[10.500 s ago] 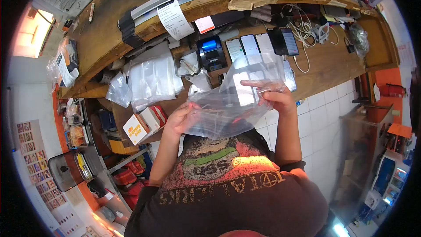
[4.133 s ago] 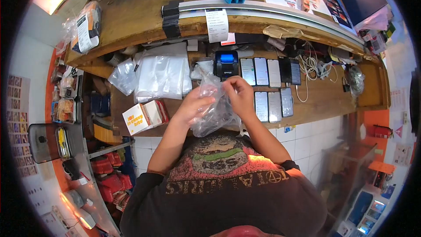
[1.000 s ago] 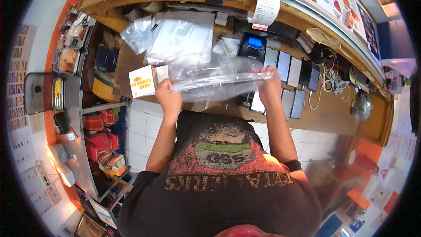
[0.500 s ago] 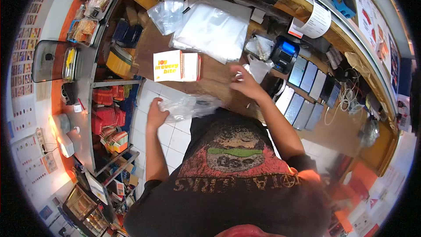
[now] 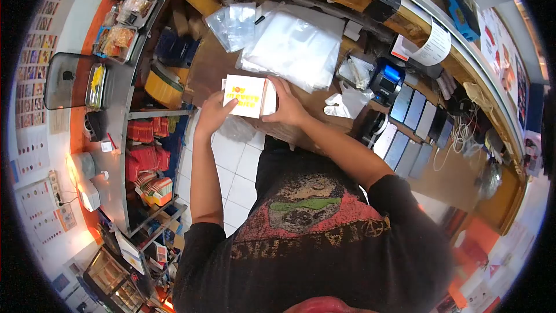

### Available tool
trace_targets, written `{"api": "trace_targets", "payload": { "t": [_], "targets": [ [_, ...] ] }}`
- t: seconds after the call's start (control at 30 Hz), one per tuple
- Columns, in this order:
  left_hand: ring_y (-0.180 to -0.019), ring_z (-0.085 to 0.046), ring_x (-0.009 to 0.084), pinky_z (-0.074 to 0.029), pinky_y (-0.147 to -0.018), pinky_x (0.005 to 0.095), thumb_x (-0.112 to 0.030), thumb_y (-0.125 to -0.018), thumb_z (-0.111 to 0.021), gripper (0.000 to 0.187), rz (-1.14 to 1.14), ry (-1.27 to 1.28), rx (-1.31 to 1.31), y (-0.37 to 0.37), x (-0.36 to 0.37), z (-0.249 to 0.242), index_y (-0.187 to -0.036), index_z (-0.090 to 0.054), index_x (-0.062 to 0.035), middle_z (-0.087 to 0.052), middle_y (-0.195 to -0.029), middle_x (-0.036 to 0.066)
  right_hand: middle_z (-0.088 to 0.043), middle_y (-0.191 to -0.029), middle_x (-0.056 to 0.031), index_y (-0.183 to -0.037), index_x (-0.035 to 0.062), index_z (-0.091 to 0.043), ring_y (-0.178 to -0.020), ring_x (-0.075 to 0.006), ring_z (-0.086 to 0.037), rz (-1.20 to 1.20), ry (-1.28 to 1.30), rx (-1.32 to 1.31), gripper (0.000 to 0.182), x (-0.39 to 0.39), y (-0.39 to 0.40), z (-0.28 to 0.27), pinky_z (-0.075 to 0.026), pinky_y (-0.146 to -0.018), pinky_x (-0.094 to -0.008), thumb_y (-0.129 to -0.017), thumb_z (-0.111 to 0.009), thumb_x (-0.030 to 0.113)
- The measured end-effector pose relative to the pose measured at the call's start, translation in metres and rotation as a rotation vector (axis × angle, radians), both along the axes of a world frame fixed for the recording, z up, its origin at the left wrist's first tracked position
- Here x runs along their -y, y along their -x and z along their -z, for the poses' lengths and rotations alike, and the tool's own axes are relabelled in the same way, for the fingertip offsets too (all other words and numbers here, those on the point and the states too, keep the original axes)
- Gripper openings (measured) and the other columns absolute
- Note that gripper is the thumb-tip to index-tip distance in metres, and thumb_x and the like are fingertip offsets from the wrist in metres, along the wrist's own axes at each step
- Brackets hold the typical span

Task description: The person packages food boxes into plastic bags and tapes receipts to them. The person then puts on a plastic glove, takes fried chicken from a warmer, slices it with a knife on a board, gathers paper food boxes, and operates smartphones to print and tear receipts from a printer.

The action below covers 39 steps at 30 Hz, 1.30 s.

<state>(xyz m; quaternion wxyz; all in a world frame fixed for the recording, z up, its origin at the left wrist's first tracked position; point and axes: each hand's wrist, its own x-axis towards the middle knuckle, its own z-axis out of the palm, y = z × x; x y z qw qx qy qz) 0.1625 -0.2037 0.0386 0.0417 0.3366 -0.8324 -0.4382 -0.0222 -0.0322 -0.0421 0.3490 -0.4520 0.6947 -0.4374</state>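
Holding a white box (image 5: pixel 246 97) in both hands, upper half of frame, left of centre. Shows a squarish face to the camera, slightly tilted, with blurred orange-yellow lettering; brown edge and second white panel at its right. Can't tell resting from lifted. Has left hand (image 5: pixel 213 115) partly closed on the left side, thumb over the face, other fingers mostly hidden; right hand (image 5: pixel 286 101) half curled, pressed to the right side. Shows clear plastic bag (image 5: pixel 236 129) just below, support not visible. Near front edge of wooden counter (image 5: pixel 205 67), with floor tiles (image 5: pixel 231 162) below in frame. Has bare wood left of box, narrow strip up to plastic sleeves (image 5: pixel 295 46). Blocked at right by crumpled white bag (image 5: pixel 353 101), then printer (image 5: pixel 387 81). Open floor between left forearm and metal shelf (image 5: pixel 116 156), left side of frame.
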Motion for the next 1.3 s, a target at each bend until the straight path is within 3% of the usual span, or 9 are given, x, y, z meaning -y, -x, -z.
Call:
{"api": "trace_targets", "payload": {
  "t": [0.03,0.13,0.23,0.43,0.63,0.77,0.87,1.1,1.3],
  "targets": [
    [-0.121,-0.058,0.0322,-0.043,-0.101,0.037,-0.031,-0.09,-0.067,0.052,0.001,-0.008,0.034,-0.001,0.002,0.006,-0.131,-0.056,-0.0006,-0.06,-0.13,0.022,-0.023,-0.154,-0.0215,-0.154,0.0067,-0.013,-0.141,-0.0366,-0.031,0.024,0.05,0.041,0.132,0.0,0.0,0.004,-0.034,-0.113,-0.0427,-0.05,-0.093,0.027],
    [-0.128,-0.051,0.0278,-0.038,-0.106,0.0361,-0.031,-0.091,-0.067,0.069,-0.241,-0.24,-0.06,0.001,-0.009,0.002,-0.144,-0.039,0.0024,-0.053,-0.14,0.018,-0.021,-0.156,-0.0211,-0.154,0.0025,-0.005,-0.142,-0.0348,-0.029,-0.013,0.083,0.013,0.141,-0.005,0.006,0.018,-0.032,-0.115,-0.042,-0.047,-0.095,0.025],
    [-0.135,-0.041,0.0242,-0.03,-0.112,0.0351,-0.037,-0.092,-0.065,0.083,-0.216,-0.435,-0.053,-0.005,-0.002,0.013,-0.15,-0.024,0.0049,-0.045,-0.146,0.015,-0.023,-0.155,-0.0208,-0.154,0.0011,-0.002,-0.143,-0.0344,-0.027,-0.039,0.111,0.136,0.146,-0.006,0.01,0.036,-0.031,-0.116,-0.0411,-0.044,-0.097,0.021],
    [-0.128,-0.046,0.0219,-0.032,-0.108,0.0322,-0.051,-0.091,-0.06,0.077,-0.301,-0.66,0.114,-0.021,0.005,0.041,-0.143,-0.042,0.0019,-0.052,-0.14,0.013,-0.031,-0.15,-0.0201,-0.151,0.0007,-0.012,-0.138,-0.0329,-0.037,-0.037,0.106,-0.067,0.136,0.004,0.01,0.063,-0.035,-0.113,-0.0397,-0.045,-0.096,0.016],
    [-0.128,-0.046,0.0216,-0.032,-0.108,0.0327,-0.048,-0.091,-0.061,0.074,-0.226,-0.669,0.011,-0.014,-0.006,0.03,-0.142,-0.043,0.0022,-0.053,-0.138,0.012,-0.047,-0.137,-0.0161,-0.144,0.0018,-0.025,-0.13,-0.0282,-0.046,-0.022,0.29,0.097,0.118,0.0,0.008,0.053,-0.039,-0.108,-0.0392,-0.051,-0.095,0.017],
    [-0.131,-0.046,0.023,-0.032,-0.109,0.0354,-0.048,-0.091,-0.062,0.077,-0.223,-0.667,0.009,-0.004,-0.024,0.03,-0.146,-0.039,0.0013,-0.051,-0.141,0.015,-0.049,-0.132,-0.0137,-0.137,0.0045,-0.032,-0.125,-0.0245,-0.049,0.075,0.201,0.018,0.103,-0.02,0.015,0.057,-0.042,-0.104,-0.0388,-0.056,-0.094,0.018],
    [-0.131,-0.045,0.0231,-0.032,-0.109,0.0349,-0.046,-0.091,-0.063,0.077,-0.227,-0.732,0.005,0.014,-0.042,0.024,-0.146,-0.038,0.0012,-0.05,-0.141,0.015,-0.044,-0.136,-0.0165,-0.139,0.0032,-0.029,-0.127,-0.0285,-0.046,0.084,0.244,0.122,0.108,-0.043,0.027,0.041,-0.038,-0.107,-0.0391,-0.054,-0.094,0.018],
    [-0.135,-0.041,0.0263,-0.032,-0.111,0.0368,-0.046,-0.091,-0.064,0.083,0.061,-0.632,-0.104,0.056,-0.074,-0.023,-0.147,-0.033,0.0061,-0.044,-0.146,0.018,-0.046,-0.135,-0.0123,-0.142,0.0065,-0.02,-0.128,-0.0242,-0.046,0.186,0.292,0.317,0.111,-0.115,0.049,0.012,-0.037,-0.108,-0.0389,-0.059,-0.093,0.014],
    [-0.137,-0.039,0.0267,-0.03,-0.112,0.0359,-0.051,-0.095,-0.056,0.082,0.135,-0.568,-0.11,0.088,-0.086,-0.052,-0.146,-0.033,0.0075,-0.041,-0.149,0.021,-0.045,-0.135,-0.0123,-0.143,0.0066,-0.015,-0.125,-0.0205,-0.046,0.256,0.27,0.176,0.108,-0.162,0.078,-0.03,-0.038,-0.106,-0.0356,-0.066,-0.09,0.01]
  ]
}}
